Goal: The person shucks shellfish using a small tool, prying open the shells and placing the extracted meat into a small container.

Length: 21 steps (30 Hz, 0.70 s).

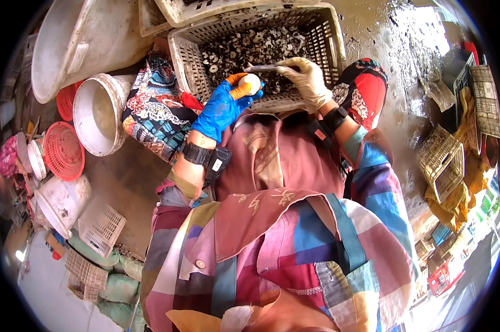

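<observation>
The left hand (225, 107), in a blue glove with orange covers on the thumb and finger, has a small, round, off-white object (250, 84) in its grip; the digits are curled closely about it, spread only as far as its width, and its pale upper side shows between them. The right hand (308, 83), in a thin cream-coloured glove, has its grip closed on a slender, greyish, metal-looking tool (265, 68), which points leftward with its tip just above the round object as seen from the head; whether the two touch cannot be told. Both hands are over the near side of a rectangular, dirty off-white plastic crate (339, 40) with slotted walls. Inside it lies a broad layer of small white and dark fragments (252, 47), too fine to identify singly. A black band (197, 153) circles the left wrist and another black band (335, 118) the right, each with a dark box attached. A brownish-red cloth apron (308, 152) covers the person's lap. Left of the crate stands a large, stained, whitish plastic tub (109, 41), with a round white bucket (117, 99) nearer the person and a red, perforated plastic basket (64, 149) beyond it.
</observation>
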Available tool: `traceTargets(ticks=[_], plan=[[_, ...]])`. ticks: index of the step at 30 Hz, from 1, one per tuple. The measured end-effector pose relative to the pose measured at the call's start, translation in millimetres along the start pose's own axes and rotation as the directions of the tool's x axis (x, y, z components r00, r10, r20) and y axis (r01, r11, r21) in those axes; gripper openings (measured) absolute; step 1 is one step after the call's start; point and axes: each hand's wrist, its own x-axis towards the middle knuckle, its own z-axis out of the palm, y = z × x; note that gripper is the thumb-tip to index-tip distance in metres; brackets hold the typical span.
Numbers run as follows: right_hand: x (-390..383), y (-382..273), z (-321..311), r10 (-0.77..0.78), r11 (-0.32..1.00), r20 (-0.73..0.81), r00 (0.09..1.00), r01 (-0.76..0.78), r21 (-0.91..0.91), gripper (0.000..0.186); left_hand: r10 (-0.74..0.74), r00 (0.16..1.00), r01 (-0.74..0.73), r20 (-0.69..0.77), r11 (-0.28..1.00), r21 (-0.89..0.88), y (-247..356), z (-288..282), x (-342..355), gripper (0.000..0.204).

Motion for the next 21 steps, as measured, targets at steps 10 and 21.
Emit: traceTargets(ticks=[10, 21], plan=[[-2.5, 10.7, -0.7, 0.116, 0.934, 0.011, 0.993, -0.113, 0.339, 0.015, 0.042, 0.995, -0.045, -0.088, 0.999, -0.026, -3.3, 13.2, -2.8, 0.033], [-9.0, 2.2, 14.9, -0.019, 0.933, 0.012, 1.000, 0.014, 0.359, 0.016, 0.003, 0.998, 0.000, -0.067, 0.999, 0.037, -2.7, 4.5, 0.4, 0.034]])
